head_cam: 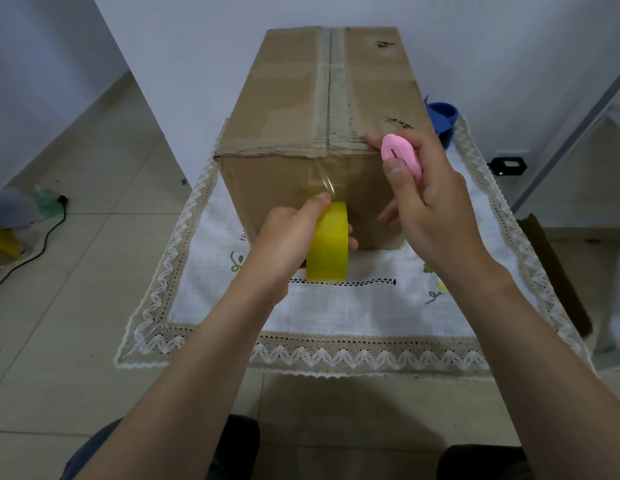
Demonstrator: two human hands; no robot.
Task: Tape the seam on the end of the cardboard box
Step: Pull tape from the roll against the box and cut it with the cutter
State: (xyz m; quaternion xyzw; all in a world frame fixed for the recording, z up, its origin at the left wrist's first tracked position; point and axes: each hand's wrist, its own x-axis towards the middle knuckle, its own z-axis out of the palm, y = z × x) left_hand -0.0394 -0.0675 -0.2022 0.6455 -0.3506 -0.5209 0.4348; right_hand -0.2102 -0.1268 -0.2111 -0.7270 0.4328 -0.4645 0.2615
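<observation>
A long cardboard box (284,109) lies on a lace-edged white cloth (322,317), its near end facing me. Clear tape runs along the top seam and down over the near end. My left hand (287,237) grips a yellow roll of tape (328,243) against the lower part of that end, thumb pressing the clear strip (327,178) pulled up from it. My right hand (429,199) holds a small pink cutter (402,155) at the box's upper right edge, with a fingertip resting on the top edge.
A blue object (441,119) sits behind the box on the right. A brown board (550,271) leans at the table's right side. On the tiled floor at left lie a black cable (42,244) and a yellow item (4,240). A black device (507,165) rests at right.
</observation>
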